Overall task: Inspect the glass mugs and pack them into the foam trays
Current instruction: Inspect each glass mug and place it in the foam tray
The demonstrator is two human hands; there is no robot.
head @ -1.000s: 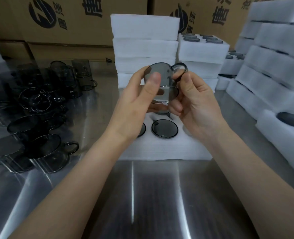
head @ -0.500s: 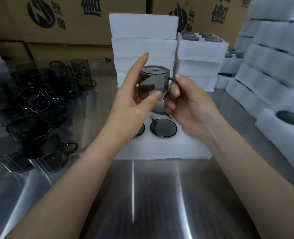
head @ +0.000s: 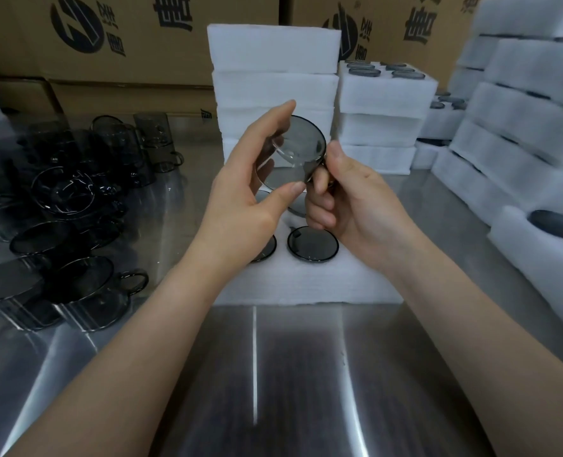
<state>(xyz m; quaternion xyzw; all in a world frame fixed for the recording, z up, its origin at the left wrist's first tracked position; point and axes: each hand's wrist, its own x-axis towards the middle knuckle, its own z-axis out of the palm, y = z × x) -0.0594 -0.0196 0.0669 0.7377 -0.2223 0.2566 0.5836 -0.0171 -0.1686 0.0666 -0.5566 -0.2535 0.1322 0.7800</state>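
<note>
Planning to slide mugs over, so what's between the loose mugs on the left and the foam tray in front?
Head view: bare steel table between the loose mugs and the foam tray; only the left forearm crosses above it.

Packed mug half behind left hand

Both bare forearms, the left forearm and the right forearm, reach forward and converge. The left hand is raised palm inward, its index finger straight up and its thumb below, spanning a smoked glass mug between them. The right hand sits just beside it, thumb on top and fingers curled under, pinching the mug's handle.
</note>
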